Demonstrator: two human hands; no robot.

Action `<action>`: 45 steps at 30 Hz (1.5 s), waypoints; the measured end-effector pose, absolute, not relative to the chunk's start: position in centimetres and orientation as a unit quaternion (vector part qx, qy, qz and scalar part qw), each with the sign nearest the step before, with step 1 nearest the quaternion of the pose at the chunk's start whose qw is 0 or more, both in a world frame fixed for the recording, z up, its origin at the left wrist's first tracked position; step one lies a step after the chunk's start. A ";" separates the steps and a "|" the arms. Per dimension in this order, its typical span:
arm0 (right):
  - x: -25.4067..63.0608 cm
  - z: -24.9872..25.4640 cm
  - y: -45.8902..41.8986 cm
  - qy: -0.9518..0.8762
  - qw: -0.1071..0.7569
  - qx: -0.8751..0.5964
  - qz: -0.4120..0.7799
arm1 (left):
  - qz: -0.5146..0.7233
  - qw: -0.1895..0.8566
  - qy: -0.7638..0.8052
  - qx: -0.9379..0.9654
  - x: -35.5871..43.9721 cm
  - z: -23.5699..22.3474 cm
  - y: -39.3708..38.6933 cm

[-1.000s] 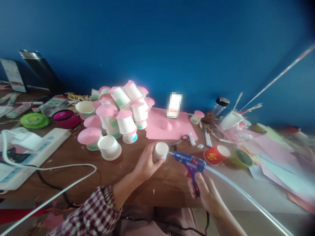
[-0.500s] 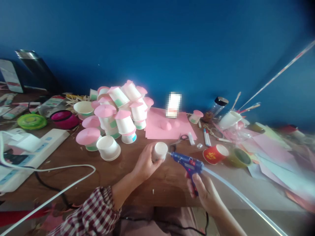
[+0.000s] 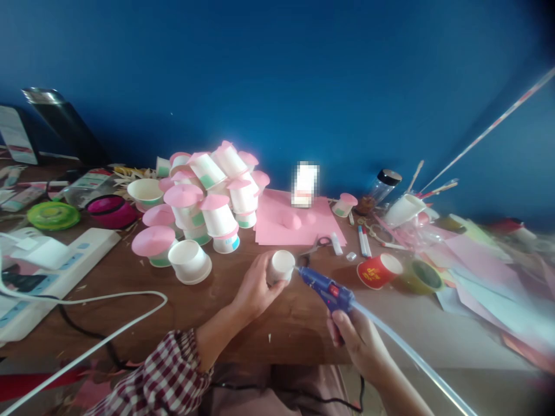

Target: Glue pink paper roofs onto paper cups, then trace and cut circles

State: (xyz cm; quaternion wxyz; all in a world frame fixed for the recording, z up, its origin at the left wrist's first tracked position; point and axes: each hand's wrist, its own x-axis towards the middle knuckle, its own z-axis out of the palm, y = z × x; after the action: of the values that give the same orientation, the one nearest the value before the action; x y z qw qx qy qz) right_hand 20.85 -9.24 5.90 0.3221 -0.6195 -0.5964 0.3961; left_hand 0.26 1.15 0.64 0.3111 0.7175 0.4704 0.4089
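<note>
In the middle of the table my left hand [image 3: 255, 289] is wrapped around a small white paper cup [image 3: 282, 267]. Its round end faces up toward me. My right hand [image 3: 353, 332] grips a blue hot glue gun [image 3: 325, 286] by its handle. The nozzle is at the cup's right rim; whether it touches cannot be made out. A long clear glue stick [image 3: 403, 341] runs out of the gun's back toward the lower right. To the left of my left hand stands another white paper cup [image 3: 188, 261] on a wider rim.
Paper cups with pink tops [image 3: 217, 214] are piled at the back left. Pink paper sheets [image 3: 277, 231], scissors [image 3: 323, 241] and a red paper cup [image 3: 379, 270] lie beyond my hands. A power strip [image 3: 87, 254] and a white cable [image 3: 143, 294] are at left.
The glue gun has turned slightly in my right hand, and its handle now shows less. My left hand keeps its hold on the cup. The whole view has shifted a little.
</note>
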 end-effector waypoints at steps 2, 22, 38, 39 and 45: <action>20.7 6.3 -9.3 -0.596 0.327 -0.617 0.396 | 0.408 0.308 0.471 0.719 0.3 0.6 1.1; 20.8 6.2 -9.4 -0.548 0.373 -0.601 0.446 | 0.405 0.305 0.476 0.719 0.2 0.5 1.2; 20.9 6.6 -9.7 -0.539 0.364 -0.603 0.462 | 0.415 0.294 0.473 0.719 0.3 0.5 1.2; 20.8 6.6 -9.7 -0.538 0.367 -0.602 0.462 | 0.416 0.294 0.473 0.719 0.3 0.5 1.2; 20.3 6.7 -9.4 -0.539 0.364 -0.609 0.454 | 0.414 0.297 0.469 0.721 0.3 0.6 1.2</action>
State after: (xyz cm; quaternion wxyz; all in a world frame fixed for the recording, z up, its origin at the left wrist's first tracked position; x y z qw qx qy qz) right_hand 20.27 -9.41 6.65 0.3644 -0.6087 -0.5393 0.4537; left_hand 0.27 1.16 0.59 0.2970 0.7215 0.4694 0.4135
